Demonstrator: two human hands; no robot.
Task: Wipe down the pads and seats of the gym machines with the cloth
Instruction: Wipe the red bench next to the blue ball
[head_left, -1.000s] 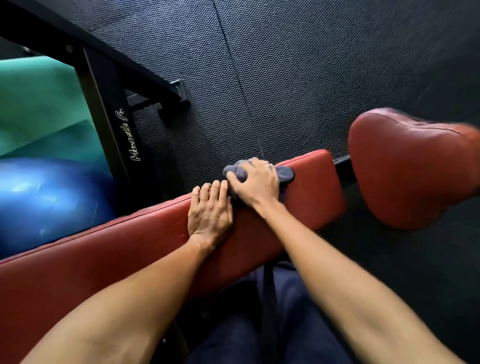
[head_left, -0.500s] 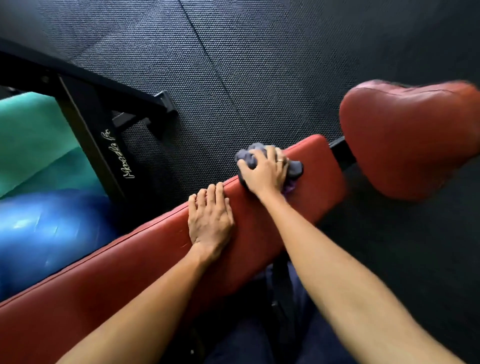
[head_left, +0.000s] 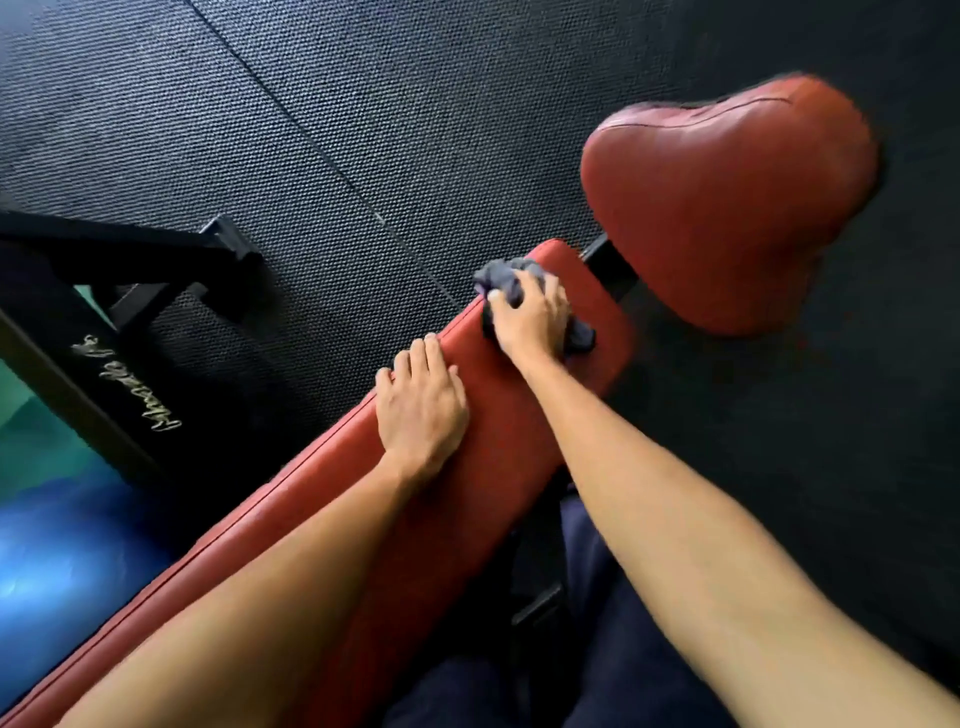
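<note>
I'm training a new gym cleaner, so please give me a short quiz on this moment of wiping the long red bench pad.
1. True or false: the left hand rests open on the long red vinyl bench pad, holding nothing.
2. Which hand holds the crumpled grey cloth? A. left hand B. right hand C. both hands
3. Fill in: the rounded red vinyl seat pad beyond the cloth has ____ hands on it.

Key: 1 true; 2 B; 3 no.
</note>
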